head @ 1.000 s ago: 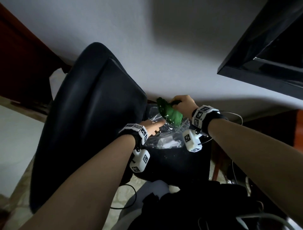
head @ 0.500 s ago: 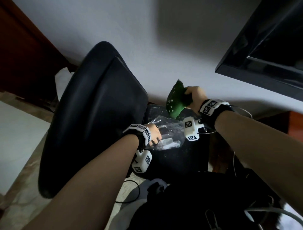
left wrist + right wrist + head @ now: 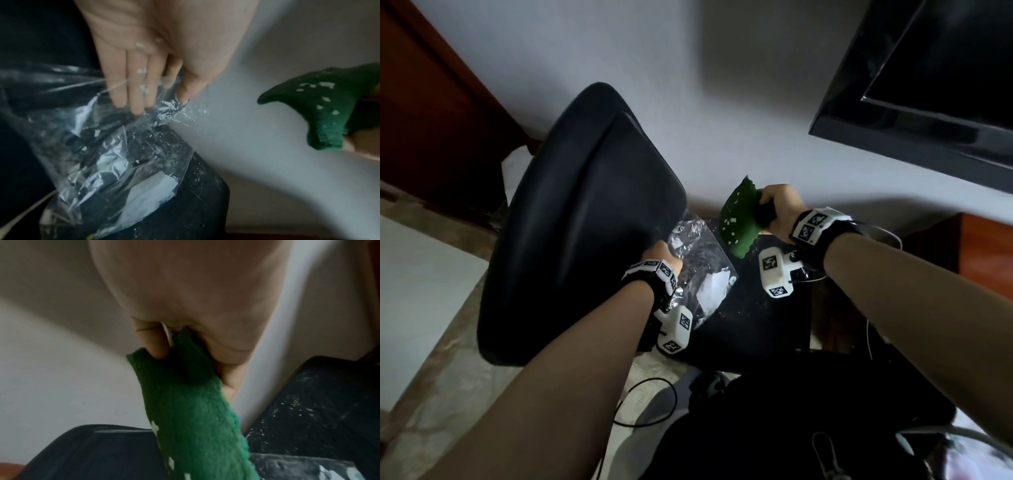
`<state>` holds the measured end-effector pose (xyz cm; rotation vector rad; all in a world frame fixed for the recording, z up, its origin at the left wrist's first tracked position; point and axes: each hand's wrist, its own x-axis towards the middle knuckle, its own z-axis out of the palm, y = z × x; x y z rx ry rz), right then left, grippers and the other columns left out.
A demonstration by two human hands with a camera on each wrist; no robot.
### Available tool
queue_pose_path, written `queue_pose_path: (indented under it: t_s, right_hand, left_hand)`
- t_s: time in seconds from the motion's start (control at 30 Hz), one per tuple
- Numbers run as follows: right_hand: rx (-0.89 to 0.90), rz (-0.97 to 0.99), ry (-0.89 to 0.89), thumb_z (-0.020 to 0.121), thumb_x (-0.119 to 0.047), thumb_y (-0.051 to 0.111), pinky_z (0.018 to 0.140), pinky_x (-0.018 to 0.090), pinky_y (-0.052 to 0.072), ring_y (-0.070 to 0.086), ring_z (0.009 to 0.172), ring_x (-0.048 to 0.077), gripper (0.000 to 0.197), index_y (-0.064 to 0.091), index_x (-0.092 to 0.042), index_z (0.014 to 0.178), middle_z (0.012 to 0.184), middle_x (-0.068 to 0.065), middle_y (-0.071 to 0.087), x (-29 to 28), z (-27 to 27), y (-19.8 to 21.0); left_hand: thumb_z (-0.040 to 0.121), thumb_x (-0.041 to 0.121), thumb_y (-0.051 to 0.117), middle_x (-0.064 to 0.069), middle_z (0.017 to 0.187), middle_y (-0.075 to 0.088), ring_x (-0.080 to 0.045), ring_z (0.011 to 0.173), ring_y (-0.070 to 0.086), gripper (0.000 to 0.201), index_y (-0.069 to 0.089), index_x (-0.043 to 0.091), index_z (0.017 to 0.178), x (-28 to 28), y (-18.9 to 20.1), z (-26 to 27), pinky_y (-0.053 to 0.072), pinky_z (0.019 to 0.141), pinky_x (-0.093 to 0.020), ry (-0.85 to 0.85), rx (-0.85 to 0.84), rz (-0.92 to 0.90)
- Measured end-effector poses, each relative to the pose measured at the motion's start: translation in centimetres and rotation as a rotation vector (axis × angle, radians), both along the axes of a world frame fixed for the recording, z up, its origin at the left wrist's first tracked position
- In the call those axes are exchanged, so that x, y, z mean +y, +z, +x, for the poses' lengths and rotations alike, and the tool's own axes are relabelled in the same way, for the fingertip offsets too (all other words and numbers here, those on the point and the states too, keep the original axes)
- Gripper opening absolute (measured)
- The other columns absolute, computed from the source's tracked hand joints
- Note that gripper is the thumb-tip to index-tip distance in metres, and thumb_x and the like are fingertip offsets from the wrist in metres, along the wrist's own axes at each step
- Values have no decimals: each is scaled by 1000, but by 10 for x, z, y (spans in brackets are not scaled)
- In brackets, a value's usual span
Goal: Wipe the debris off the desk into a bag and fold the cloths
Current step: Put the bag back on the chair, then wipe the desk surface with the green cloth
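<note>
My left hand (image 3: 659, 255) (image 3: 156, 91) pinches the rim of a clear plastic bag (image 3: 698, 270) (image 3: 115, 155) between thumb and fingers. White scraps lie inside the bag and stick to the fingers (image 3: 141, 71). The bag hangs over a black seat (image 3: 756, 318) dusted with white specks. My right hand (image 3: 779, 209) (image 3: 205, 353) grips a bunched green cloth (image 3: 738, 219) (image 3: 191, 410) (image 3: 329, 105) up and to the right of the bag's mouth. White flecks cling to the cloth.
A black chair back (image 3: 585, 222) stands close on the left, touching the bag. A pale wall (image 3: 688, 102) is ahead and a dark monitor (image 3: 928, 85) hangs upper right. Cables (image 3: 647, 404) and dark fabric (image 3: 808, 428) lie below.
My right hand lifted the green cloth up and out of the bag's mouth. My left hand shifted its hold on the bag's rim, drawing it left toward the chair back.
</note>
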<state>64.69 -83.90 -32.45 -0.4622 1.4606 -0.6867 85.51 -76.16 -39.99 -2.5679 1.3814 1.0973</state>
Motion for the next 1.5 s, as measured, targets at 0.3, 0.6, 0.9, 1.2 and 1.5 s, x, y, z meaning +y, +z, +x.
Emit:
queue_pose_path:
  t_s: [0.3, 0.6, 0.9, 1.2, 1.5]
  right_hand:
    - [-24, 14, -37, 78, -4, 35, 69, 33, 47, 53, 67, 27, 15, 47, -8, 71, 76, 10, 51, 44, -20, -7]
    - [33, -24, -298, 78, -8, 37, 59, 28, 47, 55, 64, 25, 14, 49, -13, 71, 72, 8, 53, 109, -118, 21]
    - [114, -138, -483, 75, -7, 39, 61, 28, 45, 53, 61, 25, 12, 44, -15, 67, 68, 7, 49, 240, -249, 61]
    - [232, -169, -589, 66, -10, 44, 54, 24, 38, 46, 55, 24, 7, 39, -14, 67, 64, 8, 41, 400, -371, 90]
    - [449, -170, -674, 77, -1, 47, 58, 29, 42, 50, 61, 26, 17, 48, -9, 62, 65, 12, 47, 477, -484, 103]
  left_hand:
    - [97, 16, 56, -2, 123, 66, -20, 112, 62, 30, 63, 16, 126, -7, 38, -50, 45, 93, -26, -55, 403, -384]
    - [96, 21, 58, 4, 91, 69, -10, 74, 66, 14, 68, 28, 104, -8, 59, -155, 48, 66, -24, -262, 804, -126]
    - [96, 16, 62, -5, 99, 68, -5, 69, 62, 20, 70, 11, 113, 64, 114, -314, 43, 45, -10, -740, 802, -243]
    - [87, 26, 74, -2, 89, 67, -15, 82, 65, 23, 71, 12, 106, 197, 144, -473, 47, 53, -15, -1012, 756, -290]
    - [85, 20, 75, 6, 67, 55, -12, 71, 56, 9, 66, 17, 84, 262, 171, -587, 44, 61, -21, -1098, 797, -377]
